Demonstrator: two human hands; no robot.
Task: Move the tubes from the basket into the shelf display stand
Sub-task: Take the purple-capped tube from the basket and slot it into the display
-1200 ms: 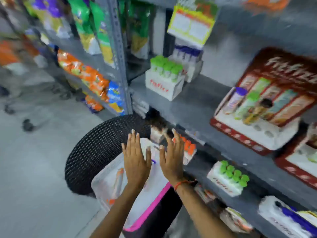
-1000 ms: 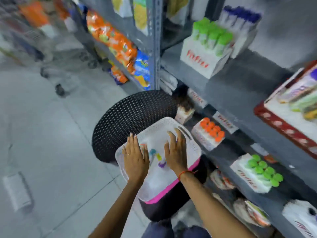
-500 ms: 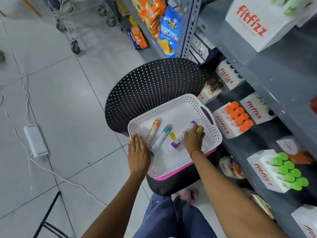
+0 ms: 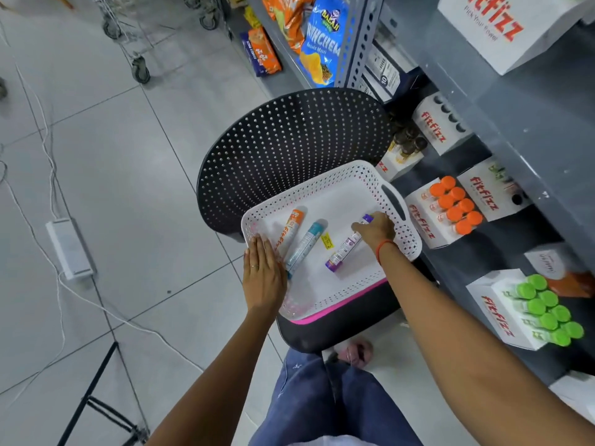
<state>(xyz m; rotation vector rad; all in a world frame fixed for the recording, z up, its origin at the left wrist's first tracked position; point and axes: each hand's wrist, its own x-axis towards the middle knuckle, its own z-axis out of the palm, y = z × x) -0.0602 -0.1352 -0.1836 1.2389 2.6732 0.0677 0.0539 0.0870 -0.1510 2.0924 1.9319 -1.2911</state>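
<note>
A white perforated basket (image 4: 338,175) sits on a black chair (image 4: 289,149). Three tubes lie in it: an orange tube (image 4: 289,230), a blue tube (image 4: 306,244) and a purple tube (image 4: 343,252). My left hand (image 4: 264,275) lies flat on the basket's left rim, fingers straight, beside the lower end of the blue tube. My right hand (image 4: 375,228) curls over the cap end of the purple tube, which still rests on the basket floor. On the lower shelf stand white fitfizz display boxes: an orange-capped display box (image 4: 428,220), a green-capped display box (image 4: 502,310) and a box with open holes (image 4: 441,123).
A yellow sticker (image 4: 326,241) lies between the blue and purple tubes. The grey shelf edge (image 4: 502,130) juts out above the display boxes. A power strip (image 4: 69,249) with cables lies on the tiled floor at left, a trolley (image 4: 135,33) stands behind, and a black stand leg (image 4: 96,403) crosses bottom left.
My view has tipped down from the shelves onto the basket. Both hands dropped into it: the left settled on the rim, the right reached the purple tube and closed over its cap end.
</note>
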